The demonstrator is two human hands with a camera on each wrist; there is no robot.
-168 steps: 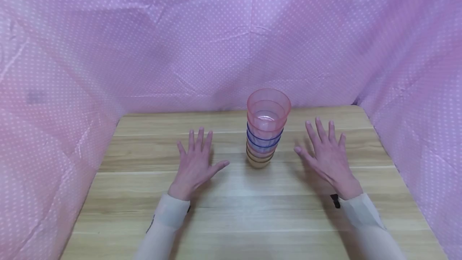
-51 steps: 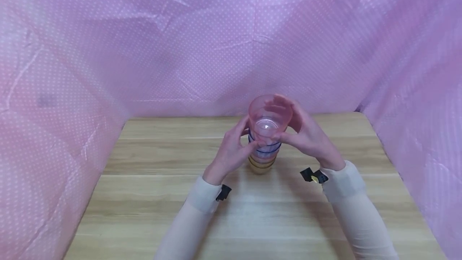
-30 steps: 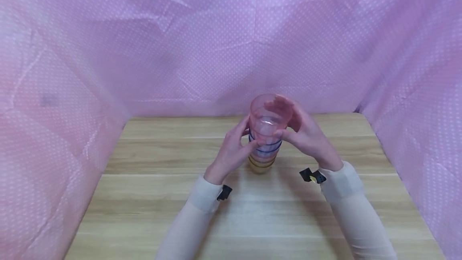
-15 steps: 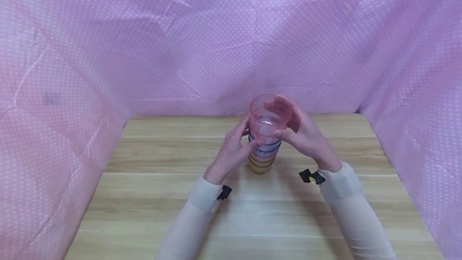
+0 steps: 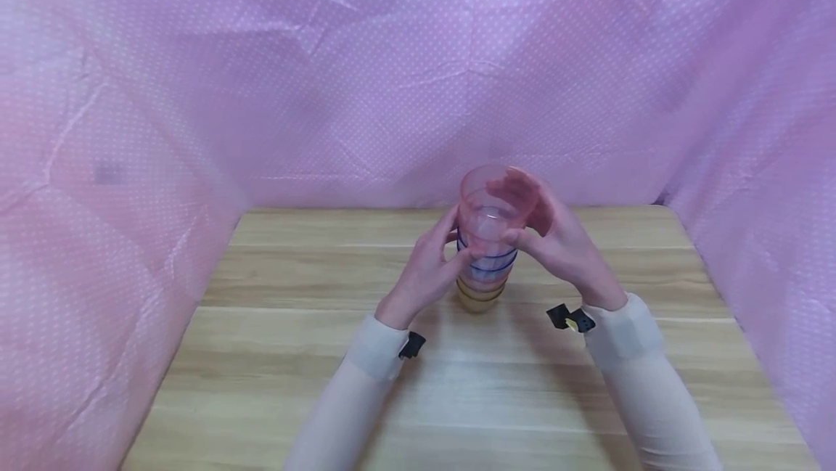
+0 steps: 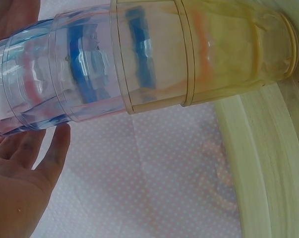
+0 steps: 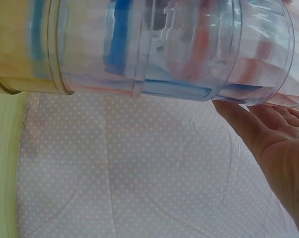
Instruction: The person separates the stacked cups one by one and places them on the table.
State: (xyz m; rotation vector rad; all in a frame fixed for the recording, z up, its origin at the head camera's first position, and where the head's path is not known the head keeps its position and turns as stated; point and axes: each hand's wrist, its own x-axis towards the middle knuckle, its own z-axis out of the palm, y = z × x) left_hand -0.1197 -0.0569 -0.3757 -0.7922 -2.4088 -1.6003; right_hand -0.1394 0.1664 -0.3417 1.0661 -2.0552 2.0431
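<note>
In my head view the stack of cups (image 5: pixel 494 266) stands upright just right of the frame's centre, one cup nested in the next. A see-through pink cup (image 5: pixel 483 228) tops it, blue rims (image 5: pixel 494 256) circle the middle, and amber cups (image 5: pixel 478 302) make up the bottom, which seems to meet the wooden tabletop (image 5: pixel 294 340). I see the left hand (image 5: pixel 424 271) coming from the lower left, thumb across the front of the stack near the blue rims and fingers round its side, a curved grip about the cups. The right hand (image 5: pixel 562 246) comes from the lower right and sits higher, thumb at the front of the pink cup, fingers showing through its far wall; it holds that cup. I cannot tell how firmly either one presses. Pale sleeves (image 5: pixel 375 349) cover both arms, with a small black device (image 5: pixel 411 345) at each wrist. Pink dotted cloth (image 5: pixel 392 79) fills the upper frame and both sides. In my left wrist view the cups run sideways along the top, amber end at upper right; in my right wrist view that end lies at upper left.
</note>
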